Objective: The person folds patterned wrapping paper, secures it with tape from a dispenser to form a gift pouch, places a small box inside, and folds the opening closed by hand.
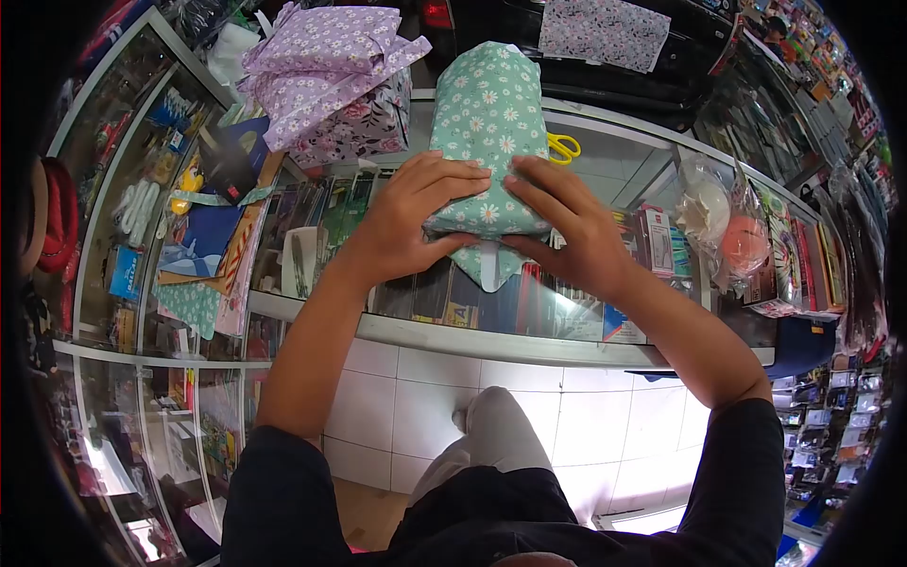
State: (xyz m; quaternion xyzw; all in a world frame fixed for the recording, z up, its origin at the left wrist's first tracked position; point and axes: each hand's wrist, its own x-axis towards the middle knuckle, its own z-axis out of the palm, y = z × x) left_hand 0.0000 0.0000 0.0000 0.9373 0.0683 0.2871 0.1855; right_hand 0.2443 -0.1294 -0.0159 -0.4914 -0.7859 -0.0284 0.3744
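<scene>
Head cam: green daisy-print parcel (pixel 491 104) lies lengthwise on the glass-top counter (pixel 510 345), near end twd the person, far end reaching the counter's back edge. L hand (pixel 411 217) is on the parcel's near L side: fingers slightly spread on top, thumb lower, against the folded near end. R hand (pixel 572 222) mirrors it on the R, fingers apart on top, thumb also at the folded end. So both hands clasp the near end btwn fingers & thumbs, w/ a gap btwn the two hands. Below the thumbs a pointed flap (pixel 505 272) of the same green paper hangs out, w/ a white strip (pixel 488 265) down its middle; can't tell if that's tape or paper.

Yellow-handled scissors (pixel 564 148) lie just R of the parcel, beyond the R hand; blades not visible. To the L, a lilac daisy-print package (pixel 326 52) sits atop a rose-print box (pixel 383 118).

R part of the counter: white ball (pixel 704 203) & orange ball (pixel 744 244), both in clear plastic, nr a small red-and-white box (pixel 654 241). Far L is a glass display cabinet (pixel 142 359) w/ assorted stock. Behind the counter: dark vehicle (pixel 642 90), a floral sheet (pixel 605 33) on it.
</scene>
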